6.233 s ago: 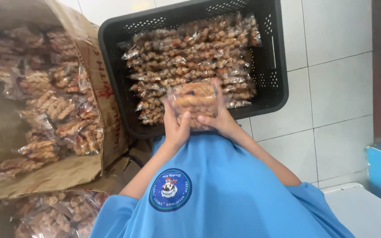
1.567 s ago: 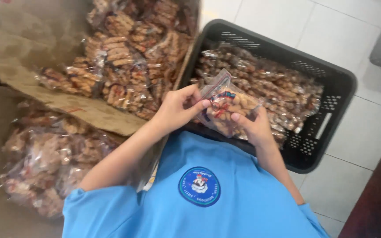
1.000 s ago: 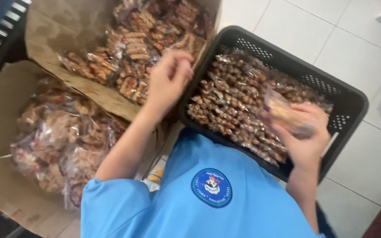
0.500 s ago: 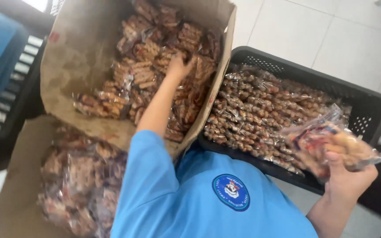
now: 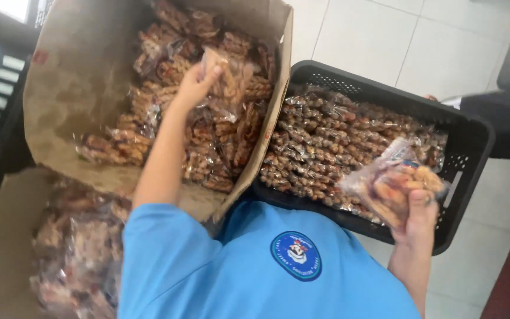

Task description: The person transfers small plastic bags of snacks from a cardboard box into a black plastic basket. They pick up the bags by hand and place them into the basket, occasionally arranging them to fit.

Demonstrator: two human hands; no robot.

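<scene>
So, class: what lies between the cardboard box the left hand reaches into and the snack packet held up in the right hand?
In the head view, the black plastic crate, filled with rows of clear snack packets, lies between the cardboard box and the right hand's packet.

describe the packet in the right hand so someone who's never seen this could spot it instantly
Start at the black plastic crate on the white tiled floor, filled with rows of clear packets of brown snacks. At its near right corner the right hand holds up one clear packet of the same snacks. It is the only packet lifted above the crate, not lying in the rows.
</scene>
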